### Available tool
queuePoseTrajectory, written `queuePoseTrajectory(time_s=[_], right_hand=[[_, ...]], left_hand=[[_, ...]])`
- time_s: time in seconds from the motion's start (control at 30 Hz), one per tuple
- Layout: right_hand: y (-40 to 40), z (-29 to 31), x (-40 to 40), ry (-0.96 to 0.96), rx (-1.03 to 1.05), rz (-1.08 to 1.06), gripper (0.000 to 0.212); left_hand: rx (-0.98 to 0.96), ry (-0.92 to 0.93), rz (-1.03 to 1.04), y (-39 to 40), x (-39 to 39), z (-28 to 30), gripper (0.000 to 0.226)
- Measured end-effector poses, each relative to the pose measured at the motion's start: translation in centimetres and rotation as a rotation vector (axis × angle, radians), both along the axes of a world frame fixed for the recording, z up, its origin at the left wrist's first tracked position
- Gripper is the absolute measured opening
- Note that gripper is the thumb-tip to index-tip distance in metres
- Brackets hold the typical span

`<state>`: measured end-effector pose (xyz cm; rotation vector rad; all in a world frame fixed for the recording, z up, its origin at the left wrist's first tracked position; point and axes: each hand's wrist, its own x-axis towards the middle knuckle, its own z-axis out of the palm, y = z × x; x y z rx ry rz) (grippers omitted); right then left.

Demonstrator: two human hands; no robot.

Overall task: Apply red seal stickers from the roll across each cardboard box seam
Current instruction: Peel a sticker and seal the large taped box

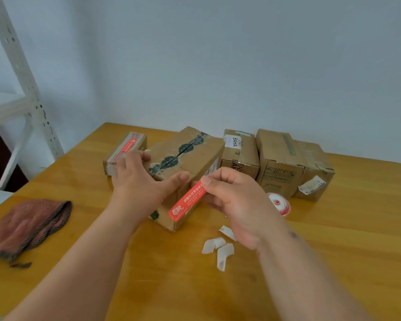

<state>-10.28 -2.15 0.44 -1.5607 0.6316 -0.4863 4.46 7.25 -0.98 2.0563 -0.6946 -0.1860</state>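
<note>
A long cardboard box [190,149] with dark green tape along its top seam lies in the middle of the wooden table [333,251]. My left hand [144,181] rests on its near left edge, thumb spread along the front corner. My right hand [232,200] pinches the upper end of a red seal sticker [186,203], which hangs in front of the box's near end. The sticker roll [279,202] lies on the table just right of my right hand. A smaller box [125,151] to the left carries a red sticker across its top.
Three more cardboard boxes stand in a row at the back right: [240,154], [279,163], [315,170]. Several white backing strips [218,247] lie near my right wrist. A brown fringed cloth [28,225] sits at the left. A white metal shelf [21,89] stands beyond the table's left edge.
</note>
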Motion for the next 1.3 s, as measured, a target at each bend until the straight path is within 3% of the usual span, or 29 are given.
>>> queuePoseTrajectory(time_s=[0.13,0.23,0.4,0.53,0.67,0.87,1.0,1.13,1.3], right_hand=[[1.4,0.6,-1.0,0.002,-0.013,0.038,0.013],[1.7,2.0,-1.5,-0.044,-0.065,-0.049,0.016],[0.1,3.9,-0.3,-0.147,-0.148,-0.305,0.014],[-1.5,3.8,1.3,-0.104,-0.164,-0.352,0.010],[-2.5,3.4,2.4,-0.051,-0.188,-0.381,0.011],[-3.1,3.2,3.3,0.002,-0.273,-0.367,0.010],[-3.6,3.1,3.4,0.053,-0.328,-0.347,0.012],[-4.2,2.9,3.4,0.153,-0.441,-0.331,0.005],[-4.4,2.3,3.8,0.335,-0.675,-0.324,0.015]], left_hand=[[-0.001,0.075,-0.105,1.5,0.4,0.2,0.101],[-0.007,0.149,-0.263,2.1,0.7,0.6,0.100],[-0.048,0.265,-0.459,1.9,0.7,1.5,0.073],[-0.067,0.212,-0.392,1.4,1.4,1.0,0.049],[-0.220,0.171,-0.286,0.7,1.2,0.8,0.020],[-0.146,0.093,-0.276,-0.6,0.9,2.1,0.039],[-0.163,0.138,-0.228,-1.2,1.0,2.2,0.022],[-0.178,0.195,-0.209,-1.4,0.6,2.4,0.019],[-0.074,0.075,-0.156,-1.9,0.0,2.7,0.018]])
